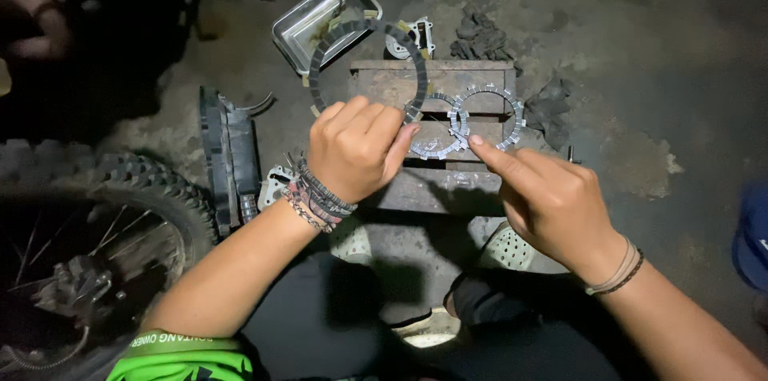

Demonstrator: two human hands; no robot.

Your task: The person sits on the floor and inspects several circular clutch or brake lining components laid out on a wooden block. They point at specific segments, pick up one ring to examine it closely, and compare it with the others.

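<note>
Your left hand (356, 149) is closed around the lower edge of a dark ring (366, 61), a flat friction plate with blocky pads round its face. It stands upright above your knuckles, over the near-left corner of the wooden block (480, 77). By the look of it the ring is thin, stiff and light, so a pinch at the rim is enough. Keep your fingers on the edge, not the padded face, since any oil on it would make it slippery, and a thin plate like this may bend if it is levered.

Your right hand (552, 197) holds nothing. Its forefinger is stretched out and the other fingers are curled in. The fingertip touches, or all but touches, the near rim of the steel rings (480, 121) lying flat on the block. These rings are toothed, pale and overlapping. They are probably hard with sharp edges, and best lifted by sliding a finger under the rim.

Beyond the block, to its left, a metal tray (324, 17) sits tilted on the floor. A small engine part (412, 37) lies just behind the block, with dark rags (480, 37) to the right of it. Well to the left of the block are a black plastic cover (228, 153) and a knobbly tyre (120, 189). Your feet in pale clogs (512, 249) rest on the near side of the block.
</note>
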